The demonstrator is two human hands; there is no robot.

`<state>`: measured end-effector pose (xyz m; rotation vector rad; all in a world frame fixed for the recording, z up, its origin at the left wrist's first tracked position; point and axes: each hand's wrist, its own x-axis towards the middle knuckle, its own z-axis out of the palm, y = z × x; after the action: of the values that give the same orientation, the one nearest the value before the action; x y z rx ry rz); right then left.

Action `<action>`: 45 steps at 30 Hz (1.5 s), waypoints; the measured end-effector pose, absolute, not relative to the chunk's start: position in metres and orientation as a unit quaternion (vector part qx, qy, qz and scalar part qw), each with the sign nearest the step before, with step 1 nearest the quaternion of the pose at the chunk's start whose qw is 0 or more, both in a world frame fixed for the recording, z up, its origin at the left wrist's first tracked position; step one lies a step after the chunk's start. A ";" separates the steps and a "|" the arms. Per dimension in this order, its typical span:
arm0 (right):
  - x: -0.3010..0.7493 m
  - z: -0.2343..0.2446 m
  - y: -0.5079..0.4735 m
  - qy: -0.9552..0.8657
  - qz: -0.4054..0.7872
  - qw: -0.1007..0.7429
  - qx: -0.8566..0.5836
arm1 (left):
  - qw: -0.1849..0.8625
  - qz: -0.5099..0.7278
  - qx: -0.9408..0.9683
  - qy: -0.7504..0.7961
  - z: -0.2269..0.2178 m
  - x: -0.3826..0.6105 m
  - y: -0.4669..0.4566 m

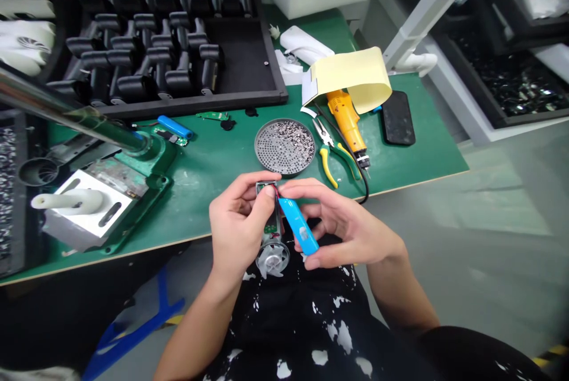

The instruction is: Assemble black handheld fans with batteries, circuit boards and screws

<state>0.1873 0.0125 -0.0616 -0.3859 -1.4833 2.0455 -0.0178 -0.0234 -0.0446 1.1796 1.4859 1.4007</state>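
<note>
Head view: the left hand (235, 221) grasps an open housing (273, 235), thumb pressed near its upper end; a bladed fan (272, 259) sits at the lower end. The right hand (351, 227) grips a blue battery (297, 224) between its fingers, tilted beside the housing. Red wires (276, 190) appear to join them, partly hidden. Both items are held at the near edge of the table (213, 173).

Between our right fingers (306, 190), we note a bright blue battery (297, 224); red wire (276, 191) beside our left thumb (263, 208). Beyond our fingers: green table (213, 162), grey dish (269, 153), yellow-and-green pliers (326, 145), orange screwdriver (347, 123). Below the fingers: black cloth (288, 304), white blotches (319, 357).
</note>
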 end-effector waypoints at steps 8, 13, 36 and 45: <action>0.189 -0.061 0.015 -0.608 0.695 0.336 -0.188 | 0.437 0.527 0.455 0.570 -0.047 -0.022 -0.028; 0.190 -0.051 0.016 -0.674 0.639 0.296 -0.222 | 0.395 0.536 0.488 0.564 -0.049 -0.022 -0.027; 0.183 -0.035 0.015 -0.724 0.555 0.317 -0.259 | 0.306 0.479 0.563 0.600 -0.052 -0.029 -0.026; 0.177 -0.057 0.013 -0.529 0.752 0.330 -0.215 | 0.376 0.539 0.499 0.565 -0.050 -0.027 -0.029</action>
<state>0.1774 0.0134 -0.0573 -0.5614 -1.3826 1.9665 -0.0273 -0.0287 -0.0496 1.2762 1.4464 1.3791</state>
